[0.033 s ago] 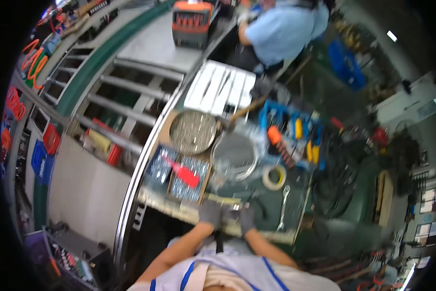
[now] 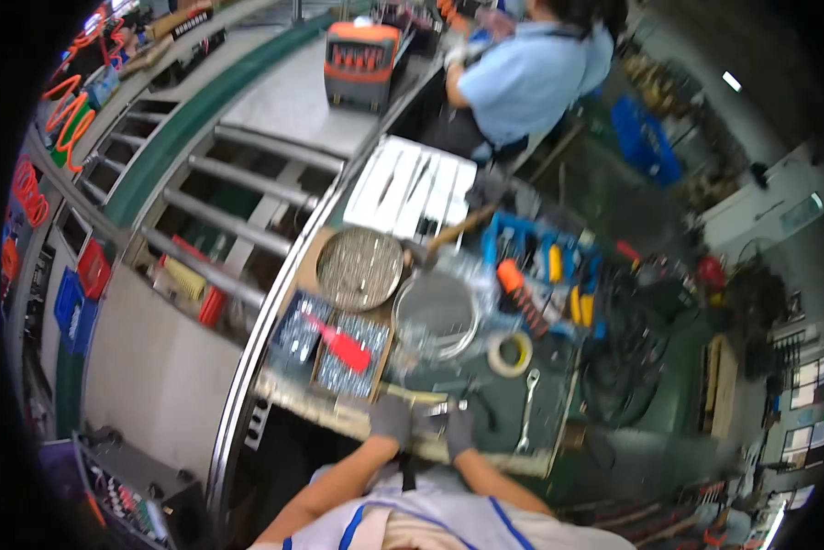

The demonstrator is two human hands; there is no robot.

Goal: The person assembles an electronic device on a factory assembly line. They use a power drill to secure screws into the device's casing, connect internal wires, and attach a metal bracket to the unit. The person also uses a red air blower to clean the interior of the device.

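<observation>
Both my hands wear grey gloves and are at the near edge of the workbench. My left hand has its fingers curled in beside a small shiny metal part. On the other side of that part is my right hand, also closed, its fingertips touching it. Blur hides the exact grip and the part's kind. Just left of my hands, a red bottle with a thin nozzle lies across a box of small metal pieces. A combination wrench rests to the right.
A roll of tape, a round tray of metal pins, a hammer and a blue tool crate lie beyond my hands. Metal rollers run along the left. A co-worker in a blue shirt stands at the far end.
My view has tilted, so the bench things sit slightly lower and further left. My hands stay at the near edge around the small metal part.
</observation>
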